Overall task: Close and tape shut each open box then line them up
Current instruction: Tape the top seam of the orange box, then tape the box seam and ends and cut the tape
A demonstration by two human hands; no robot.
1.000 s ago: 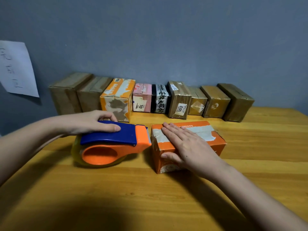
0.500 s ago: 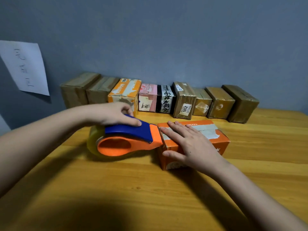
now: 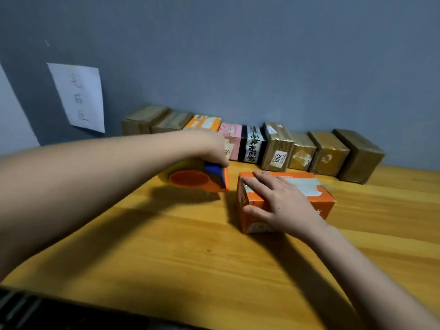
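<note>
Nearby, on the wooden table (image 3: pixel 190 270), the right hand (image 3: pixel 283 206) lies flat, fingers straight, on a closed orange box (image 3: pixel 321 198). Just left, apart, the left hand (image 3: pixel 209 146) grasps an orange-blue tape dispenser (image 3: pixel 197 178). Taped boxes (image 3: pixel 276 148) line the wall.

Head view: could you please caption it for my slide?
Left hand grips a tape dispenser beside an orange box under the right hand.
</note>
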